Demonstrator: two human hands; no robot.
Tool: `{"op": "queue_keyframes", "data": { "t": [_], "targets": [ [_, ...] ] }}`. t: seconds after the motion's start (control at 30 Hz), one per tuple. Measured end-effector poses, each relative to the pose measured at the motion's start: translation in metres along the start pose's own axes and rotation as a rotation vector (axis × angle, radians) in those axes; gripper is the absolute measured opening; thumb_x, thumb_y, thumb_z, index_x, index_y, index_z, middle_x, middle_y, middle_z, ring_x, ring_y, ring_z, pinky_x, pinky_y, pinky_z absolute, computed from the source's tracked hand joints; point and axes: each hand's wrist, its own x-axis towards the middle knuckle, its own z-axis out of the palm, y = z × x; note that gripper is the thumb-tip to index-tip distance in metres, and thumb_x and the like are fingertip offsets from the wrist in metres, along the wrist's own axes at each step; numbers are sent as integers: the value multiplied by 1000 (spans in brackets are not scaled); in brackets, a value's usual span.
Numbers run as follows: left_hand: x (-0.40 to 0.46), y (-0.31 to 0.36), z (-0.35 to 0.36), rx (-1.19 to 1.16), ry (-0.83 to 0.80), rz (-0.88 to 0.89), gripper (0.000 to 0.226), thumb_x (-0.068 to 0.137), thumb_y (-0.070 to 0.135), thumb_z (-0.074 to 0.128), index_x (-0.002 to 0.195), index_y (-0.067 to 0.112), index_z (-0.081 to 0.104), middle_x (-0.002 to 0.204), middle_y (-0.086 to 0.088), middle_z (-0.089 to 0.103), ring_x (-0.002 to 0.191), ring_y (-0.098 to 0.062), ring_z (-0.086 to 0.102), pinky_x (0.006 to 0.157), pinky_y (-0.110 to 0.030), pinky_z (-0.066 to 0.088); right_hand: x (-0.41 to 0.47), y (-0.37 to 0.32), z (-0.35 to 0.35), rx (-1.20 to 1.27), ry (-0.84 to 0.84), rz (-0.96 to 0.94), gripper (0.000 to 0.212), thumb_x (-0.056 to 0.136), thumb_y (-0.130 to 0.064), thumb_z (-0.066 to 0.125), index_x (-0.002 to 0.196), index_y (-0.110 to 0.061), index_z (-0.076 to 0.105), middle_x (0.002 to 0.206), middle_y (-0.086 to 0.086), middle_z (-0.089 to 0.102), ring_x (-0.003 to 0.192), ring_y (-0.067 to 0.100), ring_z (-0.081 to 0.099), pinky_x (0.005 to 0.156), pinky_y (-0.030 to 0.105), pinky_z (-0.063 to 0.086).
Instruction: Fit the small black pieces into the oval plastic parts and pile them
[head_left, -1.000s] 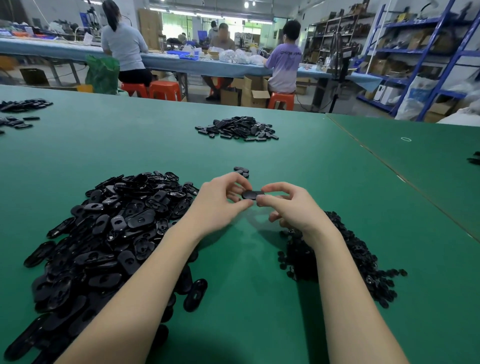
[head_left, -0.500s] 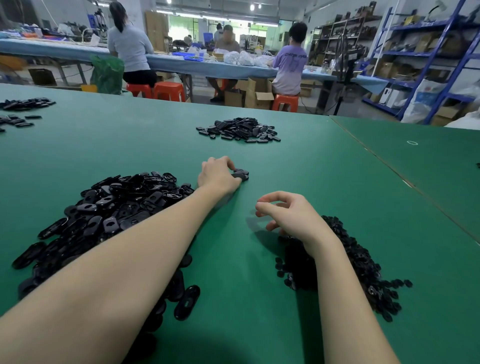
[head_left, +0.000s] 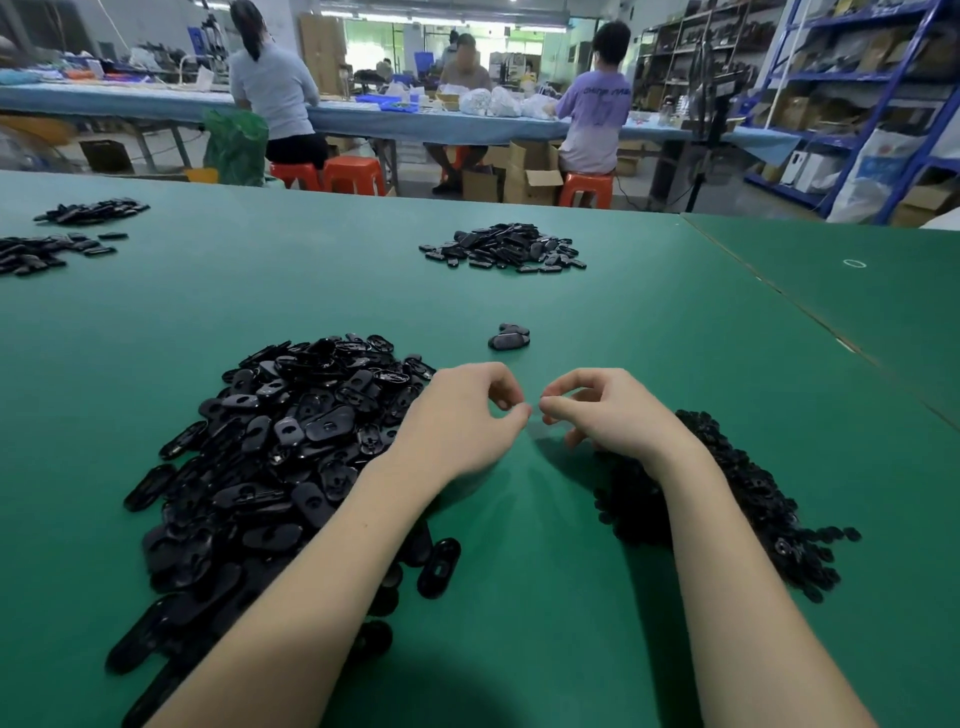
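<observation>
A big heap of black oval plastic parts (head_left: 291, 441) lies at the left of the green table (head_left: 597, 312). At the right, partly behind my right forearm, lies a heap of small black pieces (head_left: 737, 493). A small pile of two or three oval parts (head_left: 509, 338) sits just beyond my hands. My left hand (head_left: 462, 415) and my right hand (head_left: 608, 415) hover side by side above the table between the heaps, thumbs nearly touching. The fingers of both are loosely curled, and I see nothing in either hand.
Another pile of oval parts (head_left: 506, 249) lies farther back in the middle, and two more piles (head_left: 62, 234) at the far left. A seam (head_left: 779, 296) joins a second green table on the right. People sit at a long bench (head_left: 363, 119) behind, with shelving (head_left: 857, 104) at the right.
One second ago both hands held an oval part together. My left hand then set it on the small pile beyond and has drawn back beside my right hand, holding nothing.
</observation>
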Motion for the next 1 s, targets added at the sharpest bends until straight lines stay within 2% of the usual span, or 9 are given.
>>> {"op": "queue_keyframes", "data": {
  "t": [0.07, 0.17, 0.23, 0.33, 0.47, 0.63, 0.77, 0.9, 1.0],
  "targets": [
    [-5, 2, -1, 39, -25, 3, 9, 87, 41, 67, 88, 32, 67, 94, 17, 68, 78, -6, 57, 86, -33, 52, 1, -5, 2, -36, 103, -36, 3, 89, -28, 70, 88, -27, 72, 81, -9, 78, 56, 4, 65, 51, 17, 43],
    [-8, 4, -2, 153, -69, 19, 13, 90, 40, 64, 99, 31, 67, 105, 12, 66, 99, -14, 58, 92, -35, 51, 2, -13, 1, 19, 227, -113, 7, 89, -27, 69, 83, -26, 73, 78, -10, 77, 56, 5, 61, 54, 16, 44],
    [-6, 2, -11, 275, -47, 36, 16, 91, 35, 61, 105, 30, 66, 110, 6, 65, 111, -18, 54, 96, -35, 47, 1, -17, -3, 72, 233, -143, 7, 90, -28, 69, 85, -24, 73, 77, -11, 77, 52, 3, 59, 49, 10, 42],
    [1, -5, -37, 485, -40, -38, 22, 88, 26, 60, 109, 28, 64, 115, 0, 64, 117, -25, 50, 98, -36, 45, -1, -17, -5, 66, 204, -135, 8, 92, -30, 67, 88, -25, 73, 78, -13, 77, 51, 1, 60, 47, 7, 41],
    [1, -12, -60, 604, -138, -236, 25, 80, 18, 59, 103, 23, 64, 112, -4, 64, 112, -28, 54, 88, -34, 45, 0, -14, 1, 34, 163, -109, 9, 93, -28, 66, 88, -25, 73, 79, -13, 77, 52, 1, 61, 48, 7, 42],
    [-3, -17, -60, 604, -234, -329, 35, 81, 17, 57, 115, 23, 63, 120, -5, 61, 111, -27, 56, 88, -35, 46, 1, -11, 6, 15, 137, -88, 7, 92, -27, 67, 89, -25, 73, 77, -13, 77, 53, 1, 63, 48, 7, 43],
    [-3, -15, -58, 598, -175, -304, 32, 81, 15, 58, 113, 22, 63, 117, -5, 62, 108, -27, 58, 85, -34, 46, 0, -10, 5, 12, 137, -86, 7, 92, -27, 67, 89, -25, 73, 77, -14, 77, 54, 1, 64, 49, 7, 44],
    [-1, -7, -59, 583, -40, -213, 23, 77, 12, 62, 97, 23, 67, 103, -3, 67, 100, -27, 61, 77, -30, 42, -1, -9, 1, -11, 117, -67, 7, 93, -30, 66, 92, -27, 73, 79, -16, 76, 57, 2, 65, 50, 10, 45],
    [0, -5, -58, 569, -19, -196, 23, 75, 9, 64, 92, 23, 69, 98, -2, 67, 92, -27, 63, 72, -29, 41, -3, -6, -4, -48, 108, -53, 7, 93, -31, 66, 93, -27, 72, 80, -16, 76, 57, 2, 64, 50, 13, 43]
  ]
}}
